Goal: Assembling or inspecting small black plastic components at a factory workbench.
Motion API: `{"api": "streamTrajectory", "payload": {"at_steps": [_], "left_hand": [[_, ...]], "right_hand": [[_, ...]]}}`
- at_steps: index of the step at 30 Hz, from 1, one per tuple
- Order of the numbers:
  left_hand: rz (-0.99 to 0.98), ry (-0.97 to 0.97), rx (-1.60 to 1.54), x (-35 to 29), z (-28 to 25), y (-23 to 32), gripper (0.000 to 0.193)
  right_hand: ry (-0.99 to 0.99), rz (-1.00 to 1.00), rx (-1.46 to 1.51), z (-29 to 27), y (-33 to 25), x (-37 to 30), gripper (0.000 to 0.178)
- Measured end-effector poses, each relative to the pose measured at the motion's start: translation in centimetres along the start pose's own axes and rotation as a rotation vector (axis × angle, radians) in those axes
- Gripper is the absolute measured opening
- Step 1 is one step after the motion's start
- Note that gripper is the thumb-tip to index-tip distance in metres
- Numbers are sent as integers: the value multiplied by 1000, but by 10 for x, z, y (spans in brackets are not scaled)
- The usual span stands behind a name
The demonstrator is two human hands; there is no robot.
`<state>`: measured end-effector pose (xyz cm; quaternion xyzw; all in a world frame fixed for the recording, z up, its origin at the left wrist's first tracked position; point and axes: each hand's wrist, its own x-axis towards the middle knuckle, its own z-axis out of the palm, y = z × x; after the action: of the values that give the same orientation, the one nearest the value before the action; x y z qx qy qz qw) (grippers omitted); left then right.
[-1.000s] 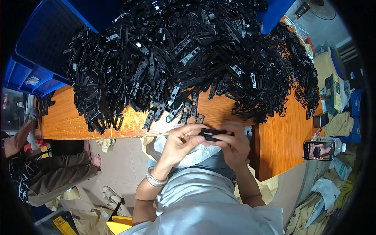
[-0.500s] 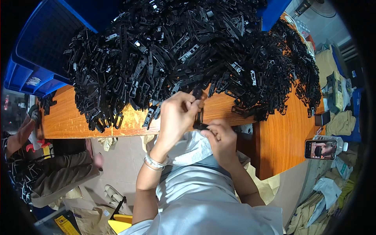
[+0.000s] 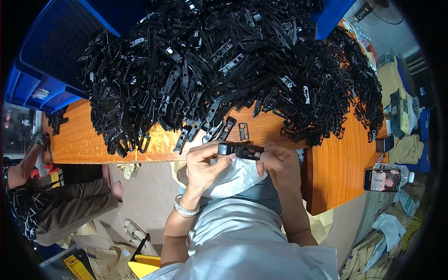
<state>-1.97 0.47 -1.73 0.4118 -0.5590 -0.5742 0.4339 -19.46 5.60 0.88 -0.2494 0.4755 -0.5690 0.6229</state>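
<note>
Both hands meet at the table's near edge around a dark black plastic part, long and narrow, held crosswise. Its left end sits in the pinched fingers of my left hand. The thumb and fingers of my right hand grip its right end. Whether it is one piece or two joined together, I cannot tell. Just beyond it, a small black rectangular frame lies on the wood beside another black plastic piece. A large heap of similar black plastic parts covers the far side of the table.
A blue plastic crate stands at the left of the wooden table. At the right edge is a phone with a lit screen. A white bag hangs below my hands. Another person's arm reaches in at the far left.
Both hands have come nearer to me and closer together, now on one dark part. The left hand has moved down from the heap's edge. A small frame now shows on the table.
</note>
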Motion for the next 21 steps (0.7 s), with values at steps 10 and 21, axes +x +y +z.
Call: {"api": "streamTrajectory", "payload": {"at_steps": [10, 21], "left_hand": [[-28, -277, -6, 7, 2, 12, 10], [-158, -275, -324, 15, 19, 18, 9]], "right_hand": [[135, -135, -247, 5, 4, 0, 3], [204, -236, -236, 5, 15, -2, 16]]}}
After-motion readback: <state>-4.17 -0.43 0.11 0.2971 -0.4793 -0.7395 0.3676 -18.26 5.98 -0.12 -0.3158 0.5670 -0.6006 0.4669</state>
